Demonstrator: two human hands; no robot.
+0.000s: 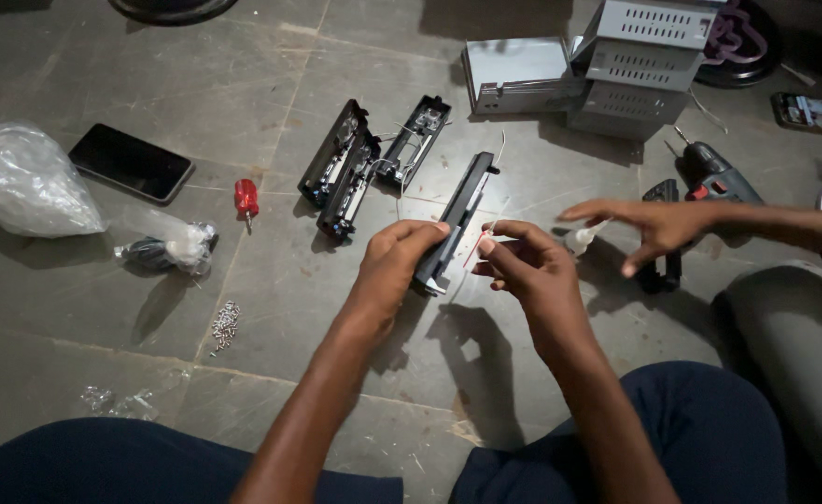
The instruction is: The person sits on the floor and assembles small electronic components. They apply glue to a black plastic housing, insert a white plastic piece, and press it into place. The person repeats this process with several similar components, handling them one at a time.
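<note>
My left hand (394,261) grips a long black plastic housing (457,210) near its lower end, holding it tilted above the floor. My right hand (523,266) pinches a thin red and white wire (482,245) beside that housing. Another person's hand (649,229) reaches in from the right with fingers spread, close to a small whitish bottle (583,239).
Three more black housings (341,168) lie open on the tiled floor. Grey metal boxes (616,65) stand at the back, a cordless drill (705,177) to the right. A red stubby screwdriver (245,199), a phone (131,161), plastic bags (23,182) and a screw pile (225,325) lie left.
</note>
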